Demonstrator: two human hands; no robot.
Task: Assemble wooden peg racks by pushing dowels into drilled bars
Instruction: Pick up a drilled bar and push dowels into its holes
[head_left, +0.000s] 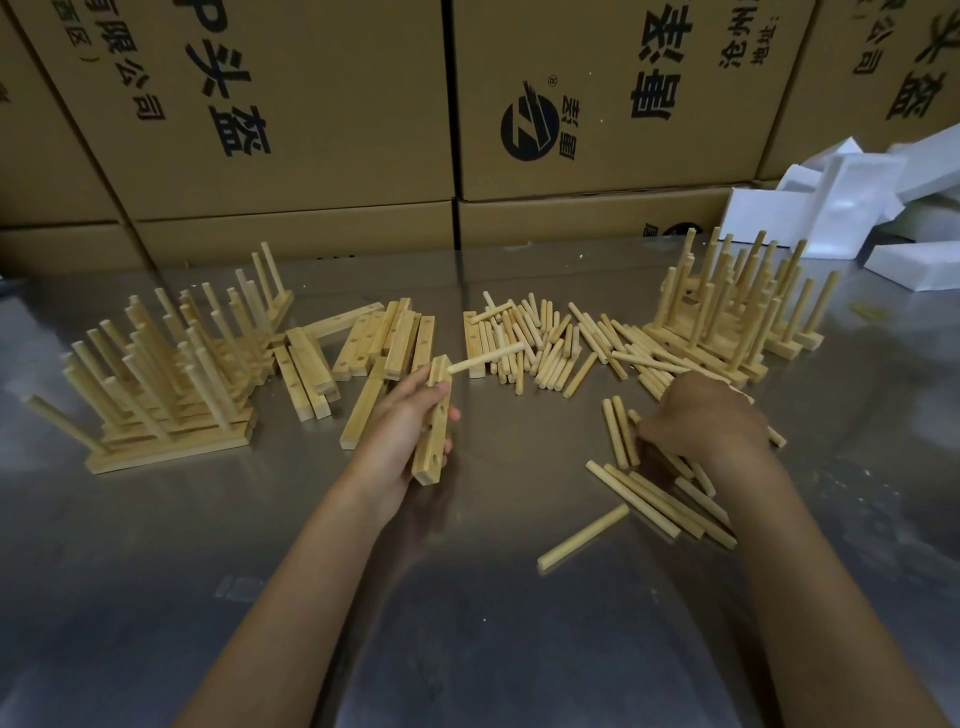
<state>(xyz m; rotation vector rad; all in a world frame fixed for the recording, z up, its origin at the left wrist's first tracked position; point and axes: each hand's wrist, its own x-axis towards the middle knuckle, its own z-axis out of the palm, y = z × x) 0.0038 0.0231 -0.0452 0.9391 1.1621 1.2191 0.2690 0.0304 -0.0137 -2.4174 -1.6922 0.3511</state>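
My left hand (397, 423) grips a drilled wooden bar (435, 436), held nearly upright over the metal table (467, 623). One dowel (485, 357) sticks out sideways to the right from the bar's top hole; lower holes are empty. My right hand (706, 415) is palm down on a loose group of dowels (654, 493) lying on the table, fingers curled over them; whether it grips one is hidden.
Finished racks stand stacked at the left (166, 384) and at the right (737, 306). Loose drilled bars (363, 343) and a dowel pile (550, 338) lie between them. Cardboard boxes (597, 104) wall the back; white foam pieces (852, 202) sit far right.
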